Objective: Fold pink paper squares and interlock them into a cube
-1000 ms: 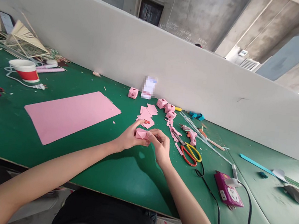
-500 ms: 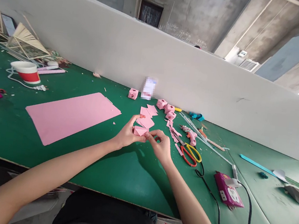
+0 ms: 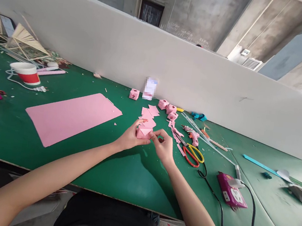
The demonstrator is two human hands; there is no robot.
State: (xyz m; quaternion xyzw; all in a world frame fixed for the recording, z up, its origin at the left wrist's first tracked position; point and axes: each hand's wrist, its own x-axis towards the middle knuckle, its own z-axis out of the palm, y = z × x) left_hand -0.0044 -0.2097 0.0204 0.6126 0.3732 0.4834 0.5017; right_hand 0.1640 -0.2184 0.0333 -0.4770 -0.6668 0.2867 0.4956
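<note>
Held above the green table (image 3: 121,172) is a small folded pink paper box (image 3: 144,132). My left hand (image 3: 131,136) is closed around its left side, thumb below and a finger over the top. My right hand (image 3: 162,144) pinches the box's right edge between thumb and forefinger. Just beyond my hands lie several cut pink paper pieces (image 3: 151,111). Finished-looking pink paper boxes stand farther back, one box (image 3: 134,94) on the left and a group (image 3: 163,104) to the right.
Scissors (image 3: 194,155) with red and yellow handles and a pink glue gun (image 3: 192,135) lie right of my hands. A purple power strip (image 3: 231,190) with a black cord is nearer. Large pink paper (image 3: 72,119) and a paper cup (image 3: 26,72) are left. A grey partition (image 3: 121,46) backs the table.
The paper box has turned in my fingers and shows more of its front face. Both hands have shifted slightly, keeping their hold on it.
</note>
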